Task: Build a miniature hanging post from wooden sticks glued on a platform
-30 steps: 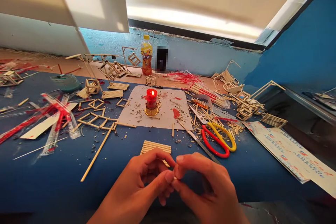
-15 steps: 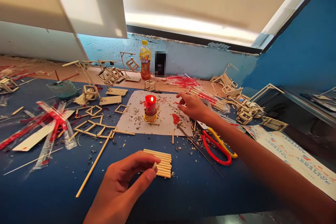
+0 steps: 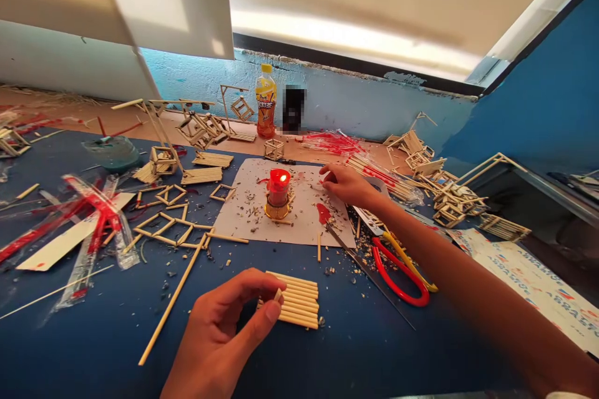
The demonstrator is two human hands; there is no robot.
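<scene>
My left hand [image 3: 224, 330] is near the front of the blue table, thumb and forefinger pinched on a short wooden stick piece [image 3: 277, 294]. Just right of it lies a small raft of glued sticks [image 3: 294, 307]. My right hand [image 3: 345, 185] reaches out over the grey card mat [image 3: 248, 218], fingers curled down onto its right side beside a red wax spot [image 3: 322, 212]. What those fingers hold, if anything, I cannot make out. A lit red candle [image 3: 279, 190] stands on the mat, left of that hand.
Scissors with red and yellow handles [image 3: 402, 268] and a thin metal blade [image 3: 369, 274] lie under my right forearm. Stick frames [image 3: 171, 224], a long stick [image 3: 171, 302], red-striped wrappers [image 3: 88, 224], an orange drink bottle [image 3: 265, 101] and stick models [image 3: 449, 199] crowd the table.
My hands were pinched together in front of me a second ago. The right one then reached out to the mat near the candle and has now lowered its fingers; the left stayed, holding the stick piece.
</scene>
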